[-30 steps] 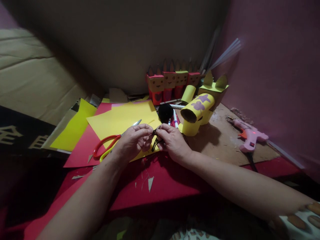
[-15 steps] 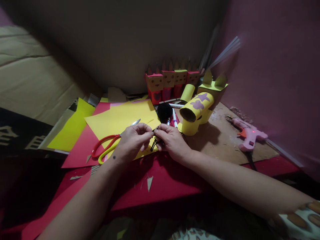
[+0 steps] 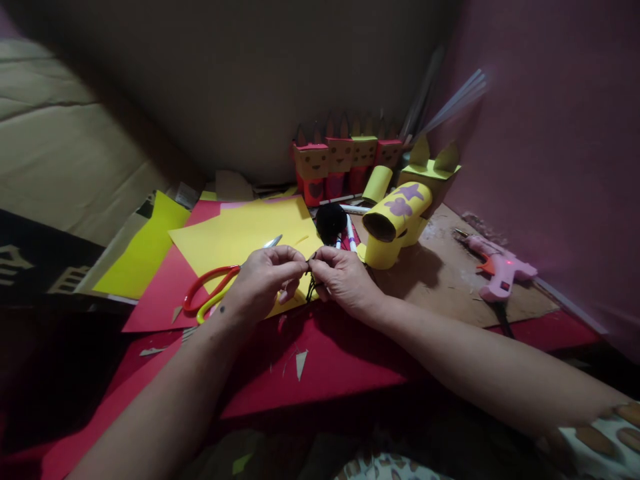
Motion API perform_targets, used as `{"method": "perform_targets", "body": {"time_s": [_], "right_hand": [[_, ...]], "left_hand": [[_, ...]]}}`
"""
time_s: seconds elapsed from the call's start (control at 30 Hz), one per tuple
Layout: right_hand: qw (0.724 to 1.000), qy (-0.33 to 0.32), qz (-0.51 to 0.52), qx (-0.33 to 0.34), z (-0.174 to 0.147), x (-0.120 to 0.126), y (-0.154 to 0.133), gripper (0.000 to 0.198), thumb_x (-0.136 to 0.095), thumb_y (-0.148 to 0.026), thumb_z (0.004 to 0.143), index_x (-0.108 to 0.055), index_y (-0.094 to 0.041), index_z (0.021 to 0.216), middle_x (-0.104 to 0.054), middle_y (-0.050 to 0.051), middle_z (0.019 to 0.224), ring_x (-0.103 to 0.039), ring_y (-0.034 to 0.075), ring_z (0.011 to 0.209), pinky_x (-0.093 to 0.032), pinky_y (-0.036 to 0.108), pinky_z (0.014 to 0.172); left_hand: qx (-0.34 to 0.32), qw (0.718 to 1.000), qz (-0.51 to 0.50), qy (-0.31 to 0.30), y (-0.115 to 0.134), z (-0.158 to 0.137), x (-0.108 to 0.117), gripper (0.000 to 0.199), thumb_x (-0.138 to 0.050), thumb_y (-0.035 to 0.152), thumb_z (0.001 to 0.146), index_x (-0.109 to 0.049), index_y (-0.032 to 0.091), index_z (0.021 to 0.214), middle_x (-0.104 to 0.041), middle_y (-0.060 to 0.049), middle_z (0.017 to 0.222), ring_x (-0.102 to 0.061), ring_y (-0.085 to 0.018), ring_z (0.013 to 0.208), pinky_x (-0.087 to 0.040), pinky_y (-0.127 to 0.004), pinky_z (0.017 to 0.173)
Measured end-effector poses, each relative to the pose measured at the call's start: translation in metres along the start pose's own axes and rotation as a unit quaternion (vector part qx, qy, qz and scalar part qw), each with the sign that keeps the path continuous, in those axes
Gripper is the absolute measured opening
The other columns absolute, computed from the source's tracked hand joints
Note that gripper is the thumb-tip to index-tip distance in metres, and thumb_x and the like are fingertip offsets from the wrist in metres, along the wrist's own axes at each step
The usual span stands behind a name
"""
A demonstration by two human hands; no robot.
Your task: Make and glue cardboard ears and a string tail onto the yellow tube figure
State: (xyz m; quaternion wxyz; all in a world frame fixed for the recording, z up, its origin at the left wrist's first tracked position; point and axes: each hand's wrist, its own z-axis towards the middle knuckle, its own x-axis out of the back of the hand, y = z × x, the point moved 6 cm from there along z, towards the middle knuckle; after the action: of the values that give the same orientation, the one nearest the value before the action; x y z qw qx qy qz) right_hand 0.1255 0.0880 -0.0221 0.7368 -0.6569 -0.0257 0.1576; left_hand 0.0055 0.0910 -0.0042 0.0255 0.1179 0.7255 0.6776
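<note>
My left hand (image 3: 267, 277) and my right hand (image 3: 345, 280) meet fingertip to fingertip above the yellow paper, both closed in a pinch. Between them is a thin black string (image 3: 311, 288), whose loose loops hang below the right fingers. A ball of black yarn (image 3: 331, 223) lies just beyond the hands. Scissors with red and yellow handles (image 3: 210, 290) rest on the yellow paper (image 3: 250, 227), partly behind my left wrist. To the right of my right hand stands a yellow paper-tube figure (image 3: 400, 217) with purple patches and pointed ears.
Several small box-headed figures (image 3: 340, 160) stand in a row against the back wall. A pink glue gun (image 3: 503, 270) with a lit red light lies on a cardboard sheet (image 3: 460, 297). White markers (image 3: 351, 233) lie beside the yarn. A paper scrap (image 3: 301, 365) is near the table's front edge.
Both hands keep their pinch on the black string, with barely any movement of the fingers. The whole view has shifted slightly.
</note>
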Motion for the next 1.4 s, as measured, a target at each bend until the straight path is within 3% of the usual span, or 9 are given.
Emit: {"method": "perform_targets", "body": {"time_s": [0.23, 0.53, 0.73, 0.93, 1.1, 1.23, 1.4], "right_hand": [[1.0, -0.008, 0.016, -0.021, -0.001, -0.002, 0.002, 0.018, -0.054, -0.025, 0.085, -0.051, -0.021, 0.068, -0.05, -0.009, 0.046, -0.043, 0.006, 0.03, -0.028, 0.017, 0.031], [0.999, -0.002, 0.029, -0.019, 0.001, 0.0, 0.003, 0.018, -0.053, -0.028, 0.086, -0.05, -0.021, 0.07, -0.049, -0.009, 0.043, -0.042, 0.007, 0.03, -0.027, 0.017, 0.031], [1.0, -0.008, 0.009, -0.002, 0.0, -0.001, 0.001, 0.019, -0.051, -0.023, 0.089, -0.051, -0.021, 0.069, -0.052, -0.008, 0.044, -0.041, 0.006, 0.029, -0.029, 0.017, 0.032], [1.0, -0.011, -0.014, -0.004, -0.002, 0.001, -0.001, 0.024, -0.05, -0.019, 0.089, -0.053, -0.02, 0.065, -0.045, -0.009, 0.039, -0.04, 0.006, 0.029, -0.03, 0.017, 0.033], [1.0, -0.012, -0.017, -0.015, -0.001, 0.0, 0.001, 0.025, -0.051, -0.019, 0.089, -0.052, -0.019, 0.064, -0.045, -0.009, 0.041, -0.042, 0.005, 0.029, -0.029, 0.017, 0.032], [1.0, -0.014, -0.006, -0.025, 0.0, 0.0, 0.003, 0.024, -0.053, -0.018, 0.087, -0.052, -0.019, 0.064, -0.047, -0.009, 0.043, -0.043, 0.005, 0.029, -0.03, 0.016, 0.032], [0.999, -0.02, 0.024, -0.042, 0.0, -0.001, 0.005, 0.024, -0.056, -0.021, 0.086, -0.05, -0.019, 0.063, -0.045, -0.01, 0.041, -0.043, 0.005, 0.028, -0.03, 0.016, 0.031]], "left_hand": [[0.0, 0.996, -0.083, -0.013, -0.003, 0.004, 0.001, 0.018, -0.072, 0.027, 0.066, -0.063, 0.017, 0.078, -0.056, 0.004, 0.055, -0.047, -0.006, 0.04, -0.034, -0.017, 0.033], [0.009, 0.997, -0.078, -0.006, -0.005, 0.003, 0.0, 0.025, -0.079, 0.024, 0.06, -0.064, 0.013, 0.078, -0.058, 0.002, 0.05, -0.052, -0.009, 0.041, -0.039, -0.018, 0.034], [-0.002, 0.999, -0.033, 0.003, -0.003, 0.002, -0.001, 0.024, -0.075, 0.026, 0.062, -0.061, 0.013, 0.077, -0.06, 0.001, 0.049, -0.053, -0.011, 0.041, -0.042, -0.02, 0.036], [-0.044, 0.995, 0.086, 0.041, 0.006, -0.003, -0.004, 0.016, -0.067, 0.027, 0.067, -0.059, 0.015, 0.074, -0.061, 0.001, 0.047, -0.053, -0.013, 0.037, -0.046, -0.025, 0.039], [-0.141, 0.958, 0.228, 0.098, 0.012, -0.01, -0.005, 0.003, -0.057, 0.021, 0.072, -0.058, 0.019, 0.071, -0.059, 0.002, 0.056, -0.054, -0.012, 0.047, -0.043, -0.024, 0.048], [-0.227, 0.908, 0.324, 0.14, 0.019, -0.015, -0.007, 0.01, -0.055, 0.018, 0.07, -0.051, 0.02, 0.062, -0.051, 0.003, 0.06, -0.047, -0.012, 0.059, -0.038, -0.026, 0.058], [-0.242, 0.881, 0.375, 0.157, 0.02, -0.014, -0.005, 0.006, -0.056, 0.02, 0.071, -0.053, 0.02, 0.067, -0.051, -0.002, 0.071, -0.046, -0.016, 0.065, -0.034, -0.029, 0.057]]}}
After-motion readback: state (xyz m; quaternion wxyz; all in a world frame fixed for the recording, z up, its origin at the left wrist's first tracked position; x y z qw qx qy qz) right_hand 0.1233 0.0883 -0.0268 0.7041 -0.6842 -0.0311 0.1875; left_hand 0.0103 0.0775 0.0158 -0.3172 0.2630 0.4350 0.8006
